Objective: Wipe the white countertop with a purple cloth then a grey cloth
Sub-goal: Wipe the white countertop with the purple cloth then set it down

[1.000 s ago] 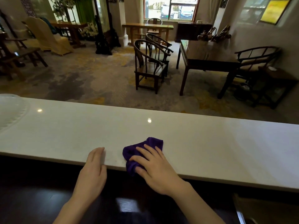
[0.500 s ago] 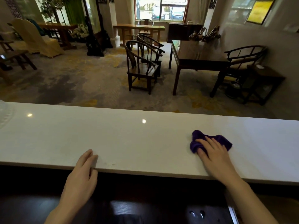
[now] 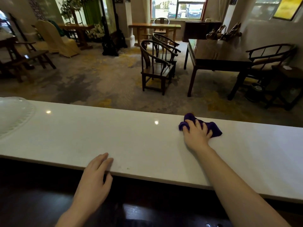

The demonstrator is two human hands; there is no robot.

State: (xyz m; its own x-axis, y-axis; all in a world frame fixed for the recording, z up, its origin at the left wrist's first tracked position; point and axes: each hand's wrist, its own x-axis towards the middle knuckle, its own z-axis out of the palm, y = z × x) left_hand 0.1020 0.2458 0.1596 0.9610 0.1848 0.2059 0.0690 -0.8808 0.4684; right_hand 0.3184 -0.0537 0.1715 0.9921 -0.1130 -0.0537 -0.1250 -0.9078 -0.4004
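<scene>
Glossy white countertop (image 3: 131, 136) (soft purple cloth (image 3: 214, 128))

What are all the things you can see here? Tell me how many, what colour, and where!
Countertop: one, white, stretching across the front.
Purple cloth: one, bunched on the countertop near its far edge, under the right hand.
Dish: one, white, at the countertop's left end.
Round-backed chairs: two, dark wood, middle of the room.
Dark table: one, right of those chairs.
Covered chair: one, pale yellow, far left.
Window: one, back wall, cars outside.
Left hand: one, resting on the countertop's near edge.
Right hand: one, pressing the cloth.
</scene>
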